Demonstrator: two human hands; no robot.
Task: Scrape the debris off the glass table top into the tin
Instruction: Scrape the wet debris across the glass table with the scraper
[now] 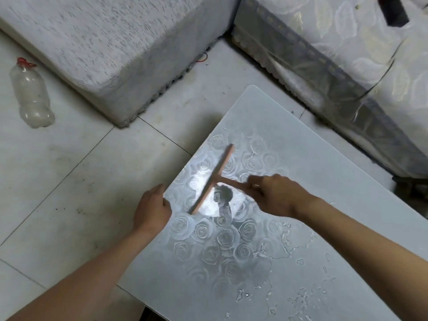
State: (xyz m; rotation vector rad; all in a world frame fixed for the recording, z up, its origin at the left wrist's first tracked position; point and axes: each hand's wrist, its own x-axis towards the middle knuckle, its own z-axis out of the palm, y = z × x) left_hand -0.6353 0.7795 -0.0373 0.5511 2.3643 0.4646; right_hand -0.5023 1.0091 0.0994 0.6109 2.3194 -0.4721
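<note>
While the right hand (275, 195) gripped the pink squeegee (215, 179) mid-scrape on the glass table top (324, 181), the left hand (152, 209) sat curled at its left edge, hold unclear, and the next move probably needed the wet residue (286, 237) swept edgeward, tin unseen.

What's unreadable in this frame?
Head view:
- Tin: nowhere in frame.
- Left hand: fingers hidden by the hand itself at the table edge; holding anything unclear.
- Scraper in right hand: motion-blurred; blade contact unclear.
- Debris: too small to tell from wet streaks.
</note>
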